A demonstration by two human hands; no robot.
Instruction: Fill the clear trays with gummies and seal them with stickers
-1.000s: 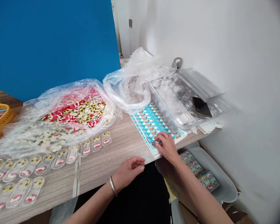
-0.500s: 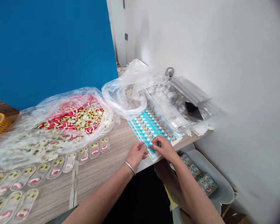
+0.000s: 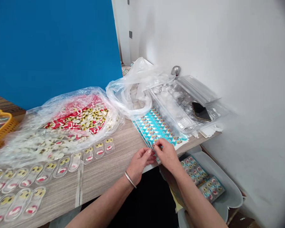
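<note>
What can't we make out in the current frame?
All head view:
- Right hand's grip on the printed sheets: its fingers cover the corner.
- Anything in the left hand: its own fingers hide it.
- Yellow basket's far side: cut off, left edge.
- Print on the sheets: too small.

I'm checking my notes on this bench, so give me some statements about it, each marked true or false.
1. The left hand and right hand are at the near end of the teal patterned sheets. True.
2. A silver metal bangle is on the right wrist. False; it is on the left.
3. The black phone lies inside the orange plastic basket. False; it lies on clear plastic packaging.
4. The basket is at the far left. True.
</note>
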